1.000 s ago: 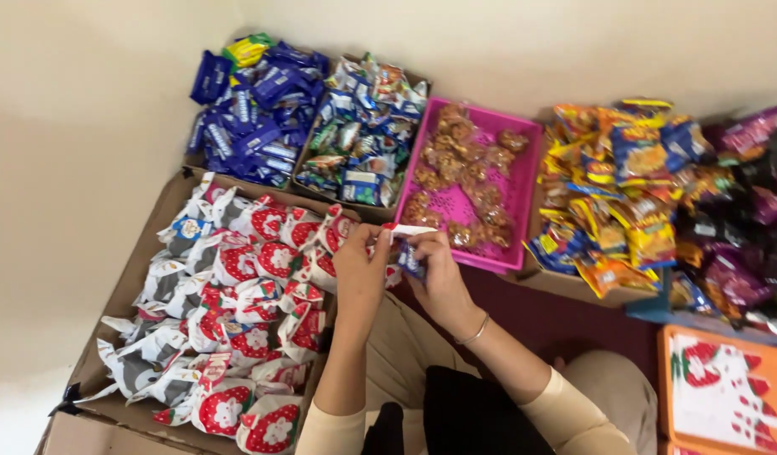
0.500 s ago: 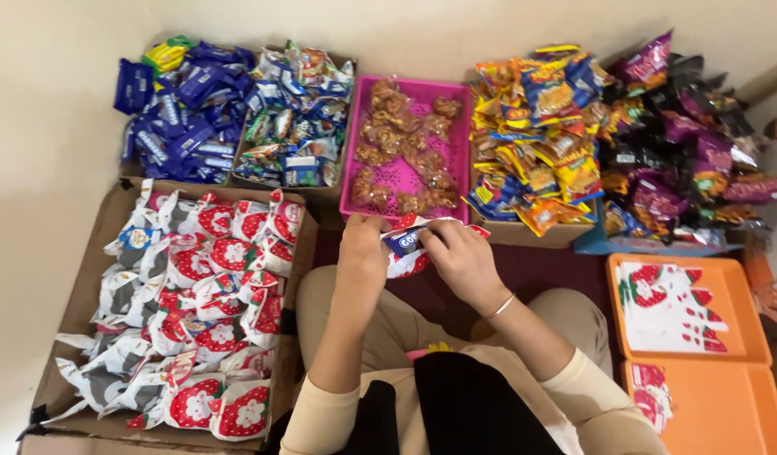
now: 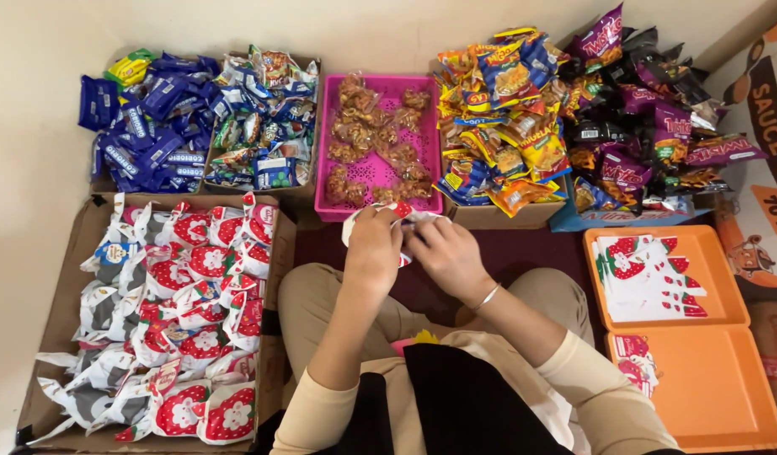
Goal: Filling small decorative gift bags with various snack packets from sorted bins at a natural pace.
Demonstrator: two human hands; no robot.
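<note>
The person sits on the floor with both hands over the lap: the left hand (image 3: 373,248) and right hand (image 3: 445,255) are each closed in a grip on one small white-and-red bag (image 3: 398,221), held between them just in front of the pink basket (image 3: 378,173). At the left a carton (image 3: 275,278) holds finished bags, and at the right orange trays (image 3: 725,278) hold flat ones. Farther off lie blue packets (image 3: 148,126), mixed candies (image 3: 262,118), yellow snacks (image 3: 506,118) and purple snacks (image 3: 649,118).
</note>
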